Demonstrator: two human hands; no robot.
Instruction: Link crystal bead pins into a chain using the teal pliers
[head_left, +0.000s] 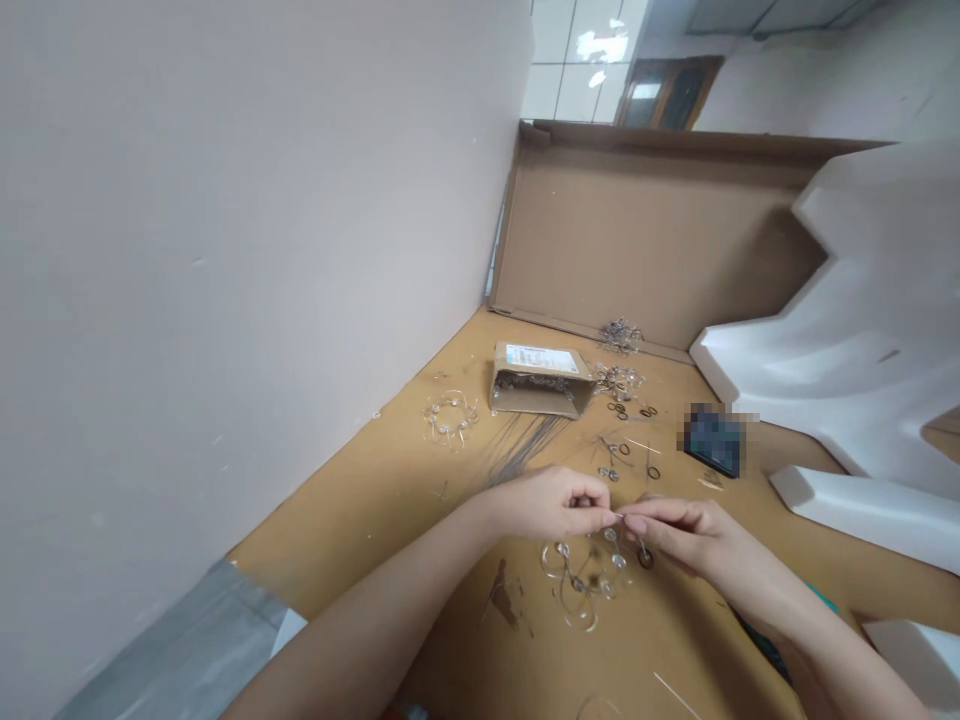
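The left fingers (609, 519) and right fingers (636, 525) pinch a wire (620, 516) between them, beaded loops (577, 583) just below.

Soft, dimmish light. Glare blown out on white tiles (551, 92). Shadows on cardboard panel (637, 225), right end, and lower tabletop (390, 500). Wire loops (577, 583) soft; dark device (712, 440) pixelated.

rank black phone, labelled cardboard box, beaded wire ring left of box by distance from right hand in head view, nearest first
1. Black phone, just beyond the right hand
2. Labelled cardboard box, farther left
3. Beaded wire ring, left of the box
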